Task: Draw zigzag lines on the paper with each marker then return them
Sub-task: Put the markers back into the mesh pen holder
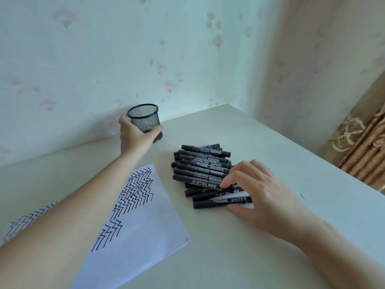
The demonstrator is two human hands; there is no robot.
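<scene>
1. Head view: nearest the camera, the left forearm crosses the frame from 8 o'clock toward the middle, lying over the paper (pixel 143 232) and hiding a band of it.
2. Black zigzag lines cover the paper's upper part on both sides of the forearm; its lower corner runs out of frame at 6 o'clock.
3. At 11 o'clock from the paper, the left hand (pixel 135 134) grips the black mesh pen cup (pixel 144 119), thumb and fingers curled round its wall.
4. That cup stands upright on the tabletop (pixel 239 257) close to the wall; no marker shows through its rim or mesh.
5. A pile of black markers (pixel 203 167) lies at the centre, capped and roughly parallel, just beside the paper's 2 o'clock edge.
6. From 4 o'clock the right hand (pixel 262 192) rests on the pile's near end, fingers curled over the closest markers, thumb under the lowest one.
7. Its fingers hide those markers' right ends; the barrel print is too small to read.
</scene>
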